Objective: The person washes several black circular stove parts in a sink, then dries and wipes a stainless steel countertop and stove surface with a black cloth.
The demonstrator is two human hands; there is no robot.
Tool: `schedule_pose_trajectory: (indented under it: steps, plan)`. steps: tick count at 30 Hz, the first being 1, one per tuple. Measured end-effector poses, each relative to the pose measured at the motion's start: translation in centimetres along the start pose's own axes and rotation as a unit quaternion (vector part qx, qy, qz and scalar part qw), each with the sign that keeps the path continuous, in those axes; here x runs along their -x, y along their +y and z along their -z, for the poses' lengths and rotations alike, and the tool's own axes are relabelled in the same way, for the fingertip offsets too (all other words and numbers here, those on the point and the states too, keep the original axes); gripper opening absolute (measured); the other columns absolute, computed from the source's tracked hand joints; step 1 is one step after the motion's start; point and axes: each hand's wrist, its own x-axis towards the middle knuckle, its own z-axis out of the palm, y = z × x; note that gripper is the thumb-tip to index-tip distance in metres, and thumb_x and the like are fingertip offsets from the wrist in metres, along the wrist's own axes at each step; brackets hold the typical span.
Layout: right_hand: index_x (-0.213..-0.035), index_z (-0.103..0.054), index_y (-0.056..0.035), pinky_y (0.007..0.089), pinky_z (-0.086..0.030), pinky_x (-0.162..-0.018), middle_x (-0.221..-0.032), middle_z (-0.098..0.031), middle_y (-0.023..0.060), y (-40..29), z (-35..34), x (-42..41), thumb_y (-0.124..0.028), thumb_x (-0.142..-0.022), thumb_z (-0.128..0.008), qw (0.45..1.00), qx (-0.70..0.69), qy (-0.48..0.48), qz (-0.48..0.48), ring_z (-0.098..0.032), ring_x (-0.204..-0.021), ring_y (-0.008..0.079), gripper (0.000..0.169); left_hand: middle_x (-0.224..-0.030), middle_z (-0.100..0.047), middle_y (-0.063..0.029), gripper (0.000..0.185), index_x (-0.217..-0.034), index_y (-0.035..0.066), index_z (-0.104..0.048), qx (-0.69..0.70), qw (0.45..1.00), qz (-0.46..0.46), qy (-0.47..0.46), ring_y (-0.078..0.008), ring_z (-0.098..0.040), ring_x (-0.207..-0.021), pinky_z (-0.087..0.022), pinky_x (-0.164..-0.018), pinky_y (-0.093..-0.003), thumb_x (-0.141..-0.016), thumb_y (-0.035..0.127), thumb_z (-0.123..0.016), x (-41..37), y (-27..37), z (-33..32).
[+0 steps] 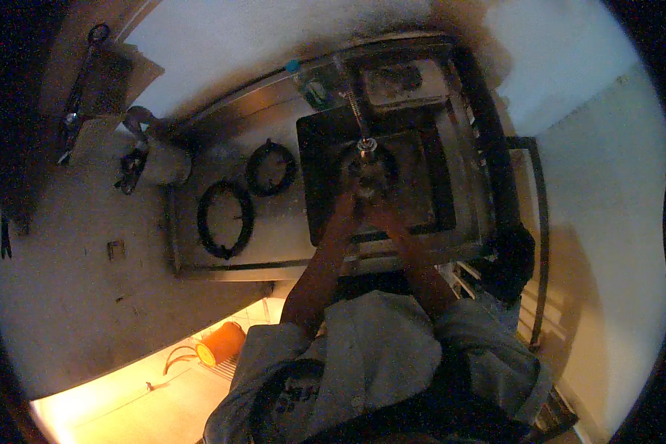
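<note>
Both of my hands are low in a dark sink basin [441, 166], close together under a faucet [367, 145] with a coiled spring neck. My left hand [347, 204] is on the left and my right hand [378, 211] beside it. A small, dim, roundish thing [369, 186] shows at my fingertips; the picture is too dark to tell what it is or whether either hand grips it. Around that spot in the basin lies a dark ring shape, partly hidden. Two black rings, one larger [226, 220] and one smaller [271, 167], rest on the metal drainboard left of the basin.
Behind the basin stand a clear plastic bottle with a blue cap [293, 66] and a tray [405, 102] with dark contents. A light round container [169, 162] is at the counter's left. An orange bucket [222, 343] lies on the lit floor below. A dark frame [541, 222] stands at right.
</note>
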Motion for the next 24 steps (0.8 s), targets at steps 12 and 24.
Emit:
schedule_pose_trajectory:
  steps: [12, 24]
  plan:
    - [-0.136, -0.063, -0.0111, 0.0489, -0.048, -0.107, -0.127, -0.069, 0.0176, 5.3, 0.6, 1.6, -0.039, -0.103, -0.060, 0.980, 0.158, -0.034, 0.119, -0.064, -0.122, 0.0363, 0.044, -0.127, -0.067, -0.0146, 0.040, -0.135, 0.001, -0.059, 0.004, 0.991, -0.131, -0.009, -0.0282, -0.065, -0.113, -0.053, -0.099, -0.0440, -0.097, 0.013, -0.061, 0.8, 3.5, 1.2]
    - [-0.133, -0.059, -0.0085, 0.0404, -0.057, -0.059, -0.096, -0.072, 0.0126, 8.3, -3.5, -0.2, -0.031, -0.092, -0.076, 0.906, -0.248, -0.058, -0.338, -0.069, -0.071, 0.0237, 0.050, -0.100, -0.071, -0.0166, 0.024, -0.111, 0.002, -0.067, 0.166, 0.984, 0.056, 0.027, -0.0352, -0.069, -0.089, -0.057, -0.084, -0.0448, -0.091, 0.009, -0.056, -1.1, 2.4, -0.2]
